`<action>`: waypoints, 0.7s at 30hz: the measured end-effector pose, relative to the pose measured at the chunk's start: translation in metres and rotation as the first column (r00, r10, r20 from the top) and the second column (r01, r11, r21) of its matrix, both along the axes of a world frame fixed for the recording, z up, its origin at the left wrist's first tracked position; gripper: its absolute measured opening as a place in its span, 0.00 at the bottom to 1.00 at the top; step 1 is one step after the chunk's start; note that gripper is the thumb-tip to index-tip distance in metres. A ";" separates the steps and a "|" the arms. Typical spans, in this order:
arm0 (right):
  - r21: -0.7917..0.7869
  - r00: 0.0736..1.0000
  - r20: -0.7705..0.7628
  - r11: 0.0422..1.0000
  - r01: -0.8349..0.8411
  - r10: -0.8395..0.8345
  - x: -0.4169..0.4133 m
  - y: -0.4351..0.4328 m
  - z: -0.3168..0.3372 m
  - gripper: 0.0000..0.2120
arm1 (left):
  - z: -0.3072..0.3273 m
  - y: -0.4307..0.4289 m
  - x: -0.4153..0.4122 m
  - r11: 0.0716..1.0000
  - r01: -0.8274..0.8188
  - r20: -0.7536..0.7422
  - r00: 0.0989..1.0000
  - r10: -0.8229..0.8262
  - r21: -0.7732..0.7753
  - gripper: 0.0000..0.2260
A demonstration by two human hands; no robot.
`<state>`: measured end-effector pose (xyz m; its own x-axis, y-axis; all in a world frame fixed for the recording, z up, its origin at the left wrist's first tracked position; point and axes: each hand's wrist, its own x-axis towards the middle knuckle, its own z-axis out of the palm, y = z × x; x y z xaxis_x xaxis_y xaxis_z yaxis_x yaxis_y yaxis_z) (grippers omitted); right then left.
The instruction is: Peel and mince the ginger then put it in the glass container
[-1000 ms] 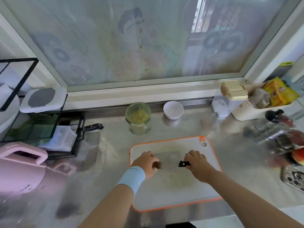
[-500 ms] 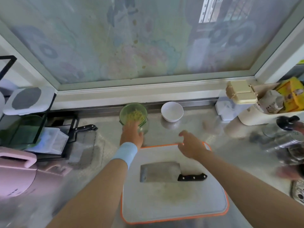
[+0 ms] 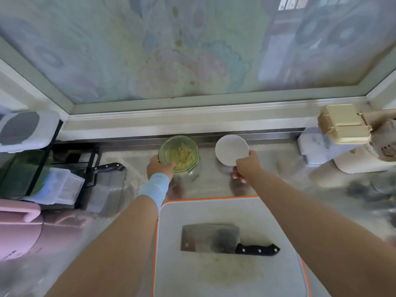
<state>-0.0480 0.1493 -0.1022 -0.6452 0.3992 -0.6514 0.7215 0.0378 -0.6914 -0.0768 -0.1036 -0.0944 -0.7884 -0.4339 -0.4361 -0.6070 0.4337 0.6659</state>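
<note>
the minced ginger (image 3: 184,155) lies as a yellow heap inside the green glass container (image 3: 192,171), which stands at the back of the steel counter (image 3: 278,189), close under the window ledge; the left hand (image 3: 159,168), with a blue wristband (image 3: 155,187), grips the container at its near left side, fingers curled round it; just to the right is a small white bowl (image 3: 229,146), and the right hand (image 3: 248,166) holds it by the near right rim; nearer to me the cleaver (image 3: 210,237) lies flat on the orange-edged cutting board (image 3: 214,211), its black handle pointing right.
</note>
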 end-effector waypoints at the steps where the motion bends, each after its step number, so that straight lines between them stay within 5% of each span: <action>1: 0.005 1.000 0.019 1.000 -0.018 0.018 0.004 0.002 -0.002 0.27 | 0.001 0.001 0.004 1.000 0.012 0.004 1.000 -0.012 0.021 0.12; 9: 0.057 0.990 0.080 0.991 -0.121 0.116 0.063 0.008 0.011 0.22 | 0.001 0.016 0.048 0.988 0.119 0.050 0.991 -0.124 0.100 0.21; 21: 0.069 0.995 0.061 0.994 -0.086 0.082 0.091 0.012 0.035 0.28 | 0.036 0.013 0.074 0.977 0.213 0.120 0.970 -0.209 -0.025 0.26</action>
